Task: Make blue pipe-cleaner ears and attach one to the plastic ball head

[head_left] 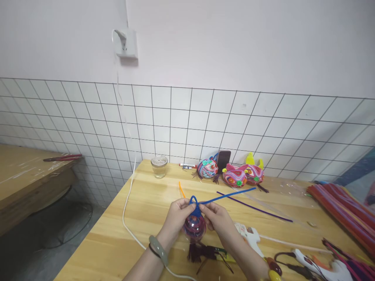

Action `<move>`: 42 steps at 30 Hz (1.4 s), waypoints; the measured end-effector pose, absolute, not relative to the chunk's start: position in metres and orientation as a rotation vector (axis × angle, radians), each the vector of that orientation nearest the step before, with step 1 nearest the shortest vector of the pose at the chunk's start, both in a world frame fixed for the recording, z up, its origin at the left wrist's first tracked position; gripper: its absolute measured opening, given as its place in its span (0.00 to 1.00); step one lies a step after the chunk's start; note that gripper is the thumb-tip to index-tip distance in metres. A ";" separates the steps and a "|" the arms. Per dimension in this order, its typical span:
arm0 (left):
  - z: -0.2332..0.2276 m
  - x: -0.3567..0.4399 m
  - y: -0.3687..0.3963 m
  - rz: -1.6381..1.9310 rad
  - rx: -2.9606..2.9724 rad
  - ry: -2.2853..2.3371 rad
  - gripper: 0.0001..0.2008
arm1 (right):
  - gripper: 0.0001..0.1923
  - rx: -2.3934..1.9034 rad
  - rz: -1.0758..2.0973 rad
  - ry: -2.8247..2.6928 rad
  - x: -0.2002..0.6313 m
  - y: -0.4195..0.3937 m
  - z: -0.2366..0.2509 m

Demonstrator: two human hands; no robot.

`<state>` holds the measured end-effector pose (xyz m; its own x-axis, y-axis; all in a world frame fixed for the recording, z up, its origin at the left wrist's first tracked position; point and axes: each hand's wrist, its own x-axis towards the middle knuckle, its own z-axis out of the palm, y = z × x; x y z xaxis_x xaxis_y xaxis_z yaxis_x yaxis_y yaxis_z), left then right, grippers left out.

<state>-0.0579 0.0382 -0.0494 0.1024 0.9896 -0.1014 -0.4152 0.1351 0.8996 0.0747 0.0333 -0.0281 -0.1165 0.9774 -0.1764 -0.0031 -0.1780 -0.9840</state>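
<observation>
Both of my hands work on a shiny purple ball (195, 228) above the near part of the wooden table. A blue pipe cleaner (234, 193) is bent into a small loop over the blue top of the ball, its long free end pointing right. My left hand (179, 214) pinches the blue top at the base of the loop from the left. From the right, my right hand (216, 217) pinches the pipe cleaner where its long end starts. A dark tassel (193, 253) shows just below the ball.
Behind are a glass (159, 167), colourful yarn-wrapped figures (234, 175) and a phone (224, 160). A purple pipe cleaner (258, 207) lies right. White glue guns (252, 239) and striped cloth (342, 214) occupy the right side; a white cord (126, 222) crosses the left edge.
</observation>
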 end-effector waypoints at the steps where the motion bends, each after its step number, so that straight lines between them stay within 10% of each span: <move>1: -0.049 -0.058 0.038 1.242 0.830 0.884 0.13 | 0.19 -1.269 1.413 -1.200 0.073 0.034 -0.029; 42: -0.049 -0.052 0.036 1.284 0.767 0.921 0.12 | 0.11 -1.488 0.478 -1.763 0.068 0.033 -0.035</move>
<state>-0.0517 0.0363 -0.0489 0.0408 0.9897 -0.1371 -0.4473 0.1408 0.8832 0.0675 0.0332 -0.0354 -0.0260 0.9502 0.3105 0.6630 0.2488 -0.7061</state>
